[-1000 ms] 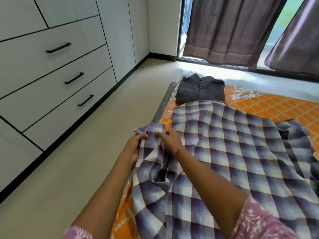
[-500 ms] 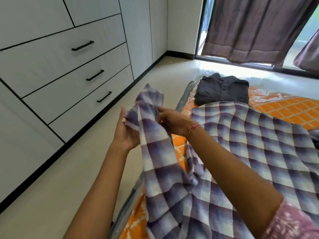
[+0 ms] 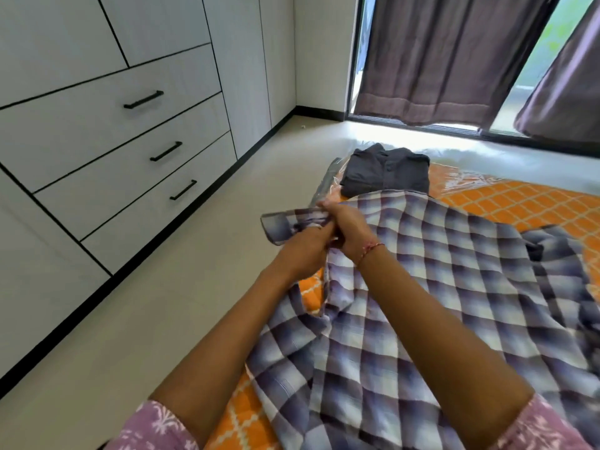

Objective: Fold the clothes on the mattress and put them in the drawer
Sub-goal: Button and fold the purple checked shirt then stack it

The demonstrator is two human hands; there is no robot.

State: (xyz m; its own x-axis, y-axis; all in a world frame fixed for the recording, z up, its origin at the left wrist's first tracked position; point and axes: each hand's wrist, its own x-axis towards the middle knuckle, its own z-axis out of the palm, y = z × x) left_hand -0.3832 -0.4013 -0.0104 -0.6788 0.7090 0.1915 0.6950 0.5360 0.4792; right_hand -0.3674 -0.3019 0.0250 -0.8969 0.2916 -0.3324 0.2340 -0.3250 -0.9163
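A purple and white checked shirt lies spread over the orange patterned mattress. Its sleeve is pulled out to the left over the mattress edge. My left hand and my right hand are pressed together and both grip this sleeve near its cuff. A folded dark grey shirt lies at the far left corner of the mattress. The white drawers with black handles stand closed at the left.
Beige floor runs between the mattress and the drawer unit. Brown curtains hang over the window at the back. Clear plastic wrap covers the mattress edge.
Both hands lifted the sleeve off the mattress, then brought it lower and stretched it out to the left; the hands now sit closer together.
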